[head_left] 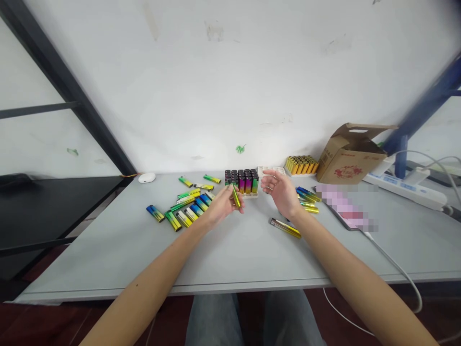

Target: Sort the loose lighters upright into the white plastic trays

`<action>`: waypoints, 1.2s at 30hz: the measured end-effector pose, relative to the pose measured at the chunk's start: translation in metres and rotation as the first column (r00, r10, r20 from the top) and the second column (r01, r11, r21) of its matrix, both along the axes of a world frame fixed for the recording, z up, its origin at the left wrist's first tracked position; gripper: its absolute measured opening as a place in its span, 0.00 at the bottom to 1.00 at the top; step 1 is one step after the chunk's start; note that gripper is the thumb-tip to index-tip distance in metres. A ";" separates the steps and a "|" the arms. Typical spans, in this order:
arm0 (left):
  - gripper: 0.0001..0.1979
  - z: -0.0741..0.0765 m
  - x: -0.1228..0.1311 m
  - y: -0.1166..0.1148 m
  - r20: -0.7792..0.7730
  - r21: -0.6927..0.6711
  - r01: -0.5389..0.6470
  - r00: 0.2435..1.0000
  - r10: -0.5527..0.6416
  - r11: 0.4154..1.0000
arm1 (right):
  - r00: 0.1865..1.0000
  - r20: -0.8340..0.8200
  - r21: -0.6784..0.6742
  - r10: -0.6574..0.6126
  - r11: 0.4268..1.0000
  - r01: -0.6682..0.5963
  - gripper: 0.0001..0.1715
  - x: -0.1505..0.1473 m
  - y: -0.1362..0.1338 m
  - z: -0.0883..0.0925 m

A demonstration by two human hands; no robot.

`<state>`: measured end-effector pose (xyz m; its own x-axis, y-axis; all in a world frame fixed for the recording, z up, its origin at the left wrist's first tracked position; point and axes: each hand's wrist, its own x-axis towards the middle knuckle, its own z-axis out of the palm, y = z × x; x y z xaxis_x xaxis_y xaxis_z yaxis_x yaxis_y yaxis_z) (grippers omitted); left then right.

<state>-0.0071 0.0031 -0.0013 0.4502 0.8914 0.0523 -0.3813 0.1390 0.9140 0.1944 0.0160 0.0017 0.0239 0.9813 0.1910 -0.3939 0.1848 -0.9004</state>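
My left hand [222, 205] pinches a yellow-green lighter [236, 196], holding it just in front of a small tray of upright lighters [242, 181] with black tops. My right hand [281, 192] hovers to the right of that tray, fingers spread and holding nothing. Several loose green, yellow and blue lighters [187, 209] lie on the grey table [230, 254] left of my left hand. One gold lighter [285, 228] lies near my right wrist, and a few more lighters [308, 199] lie to its right.
A batch of orange-yellow lighters [301, 165] stands at the back beside an open cardboard box [351, 154]. A blurred phone [345, 206] with a white cable, a power strip [406, 186] and a white earbud case [147, 178] also sit on the table. A black shelf [54, 202] stands left.
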 end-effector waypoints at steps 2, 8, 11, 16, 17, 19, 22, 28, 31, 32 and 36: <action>0.12 -0.002 0.001 0.000 -0.087 0.065 -0.006 0.996 0.012 0.998 | 0.993 0.101 0.079 -0.057 0.996 0.049 0.13 -0.003 -0.001 -0.002; 0.18 -0.005 0.000 -0.001 -0.299 0.127 0.051 0.954 -0.011 0.991 | 0.874 0.422 0.344 -0.240 0.934 0.091 0.09 -0.014 -0.012 -0.004; 0.19 -0.008 -0.001 0.001 -0.361 0.144 0.064 0.933 -0.007 0.987 | 0.832 0.501 0.389 -0.238 0.921 0.030 0.12 -0.018 -0.018 -0.005; 0.18 -0.016 -0.001 0.005 -0.401 0.183 0.090 0.916 -0.009 0.979 | 0.834 0.530 0.352 -0.152 0.935 -0.053 0.14 -0.022 -0.022 -0.008; 0.18 -0.017 -0.001 0.005 -0.401 0.194 0.091 0.916 -0.006 0.977 | 0.834 0.532 0.345 -0.147 0.937 -0.055 0.14 -0.022 -0.022 -0.008; 0.18 -0.018 -0.001 0.006 -0.412 0.218 0.098 0.911 0.001 0.971 | 0.831 0.538 0.334 -0.143 0.941 -0.054 0.13 -0.023 -0.021 -0.009; 0.17 -0.020 -0.001 0.005 -0.456 0.263 0.116 0.890 0.018 0.958 | 0.831 0.541 0.329 -0.132 0.942 -0.065 0.14 -0.024 -0.021 -0.010; 0.16 -0.020 0.000 0.005 -0.476 0.313 0.082 0.876 0.082 0.946 | 0.871 0.483 0.273 -0.092 0.961 -0.050 0.14 -0.021 -0.014 -0.009; 0.17 -0.018 0.000 0.006 -0.409 0.343 -0.043 0.892 0.191 0.938 | 0.898 0.410 0.275 -0.160 0.960 0.045 0.15 -0.009 -0.004 -0.006; 0.17 -0.017 -0.001 0.007 -0.389 0.357 -0.093 0.890 0.238 0.930 | 0.899 0.391 0.285 -0.197 0.955 0.085 0.15 -0.005 -0.001 -0.005; 0.12 -0.013 -0.004 0.009 -0.363 0.423 -0.220 0.848 0.387 0.879 | 0.842 0.399 0.384 -0.363 0.900 0.206 0.14 0.004 0.005 -0.007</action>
